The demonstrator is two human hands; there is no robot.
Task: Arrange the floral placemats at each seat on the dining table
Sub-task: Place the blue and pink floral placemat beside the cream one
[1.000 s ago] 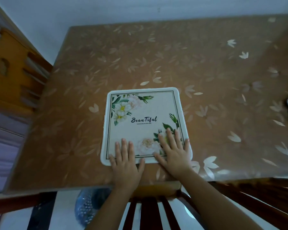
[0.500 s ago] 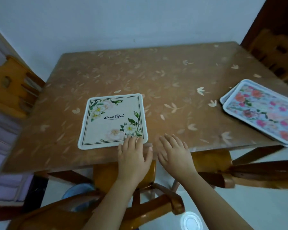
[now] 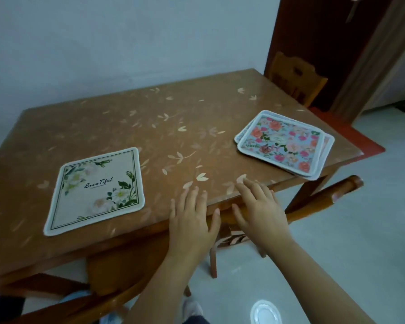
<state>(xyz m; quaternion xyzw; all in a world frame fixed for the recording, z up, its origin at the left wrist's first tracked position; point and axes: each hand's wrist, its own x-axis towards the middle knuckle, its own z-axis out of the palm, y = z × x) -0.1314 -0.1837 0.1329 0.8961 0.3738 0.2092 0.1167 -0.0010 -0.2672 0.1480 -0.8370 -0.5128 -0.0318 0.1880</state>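
Our hands: left hand [image 3: 189, 220] and right hand [image 3: 260, 211] empty, fingers spread, over the table's [image 3: 173, 127] near edge.
Placemat stack [image 3: 284, 145]: near right corner.

A home dining room: wooden counter [image 3: 150, 127] under a leaf-print cover, chair [image 3: 292, 80] at upper right, door [image 3: 313, 43], tiled floor [image 3: 372, 230].

My left hand [image 3: 192, 220] and right hand [image 3: 260, 206] are at the near edge of the surface [image 3: 173, 127], fingers straight, holding nothing. Ahead and right: bare surface, an open path up to the stack of rose mats [image 3: 284, 146] at the right corner. Left: cream mat [image 3: 94, 190] lies flat, well apart from my left hand. A chair rail [image 3: 325, 197] juts up just right of my right hand, below the stack. The wall [image 3: 126, 43] closes the far side. A second chair [image 3: 295, 83] stands behind the far right corner.
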